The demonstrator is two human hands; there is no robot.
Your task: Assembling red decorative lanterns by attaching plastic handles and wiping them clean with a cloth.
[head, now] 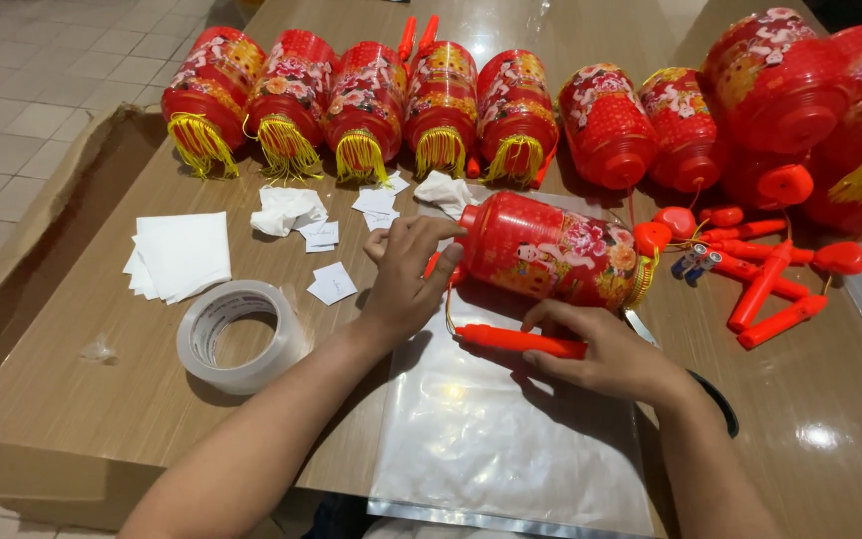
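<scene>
Lantern (551,250) lying on its side in the middle of the tabletop (82,399), red plastic with a flower print, and it looks hollow and thin-walled, so probably super light and easy to dent if squeezed. Smooth shell too, likely a bit slippery. The left hand (406,274) has its grip pinched around the lantern's narrow end cap, which seems like the sturdier spot to hold. The right hand (616,354) is closed on a red plastic handle stick (521,341) lying just below the lantern, stiff-looking and thin. Underneath both sits a clear plastic bag (491,449), flimsy and shiny. Off to the left there's a tape roll (239,334), a stack of white paper (182,255) and small paper scraps. A row of finished lanterns (366,100) with yellow tassels lines the far edge, and loose red sticks (765,289) pile up on the right.
</scene>
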